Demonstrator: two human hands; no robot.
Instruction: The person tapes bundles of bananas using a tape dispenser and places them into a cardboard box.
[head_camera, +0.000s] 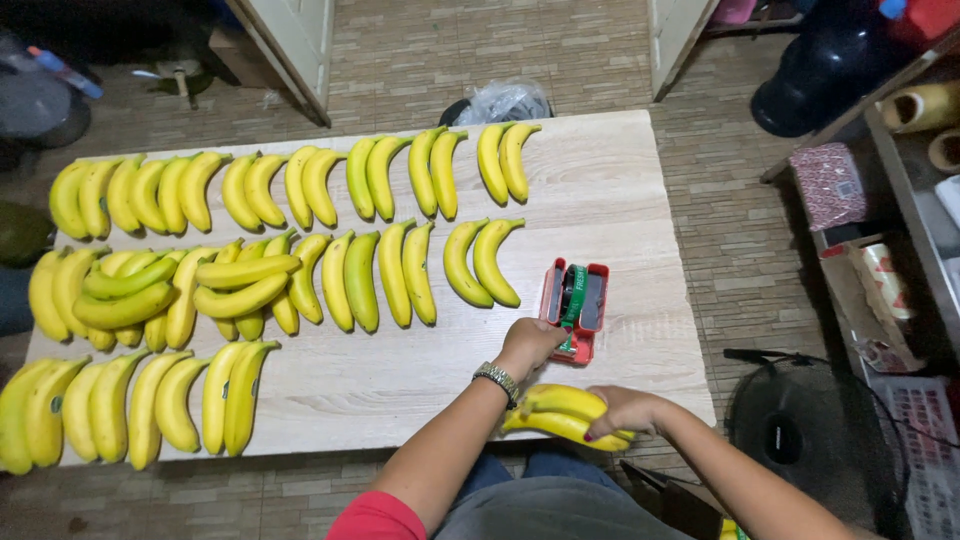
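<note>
A back room of a small fruit shop or home produce business — a pale wooden bench (600, 190) on a brick-patterned tiled floor (740, 250) carries rows of paired yellow bananas (300, 250) beside a red tape dispenser (575, 300); cluttered shelves (900, 200) and a floor fan (800, 430) stand nearby.

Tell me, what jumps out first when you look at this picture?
Rows of yellow bananas cover the wooden table, mostly in pairs. At the near edge, the right hand holds a pair of bananas, while the left hand touches a red tape dispenser.
</note>
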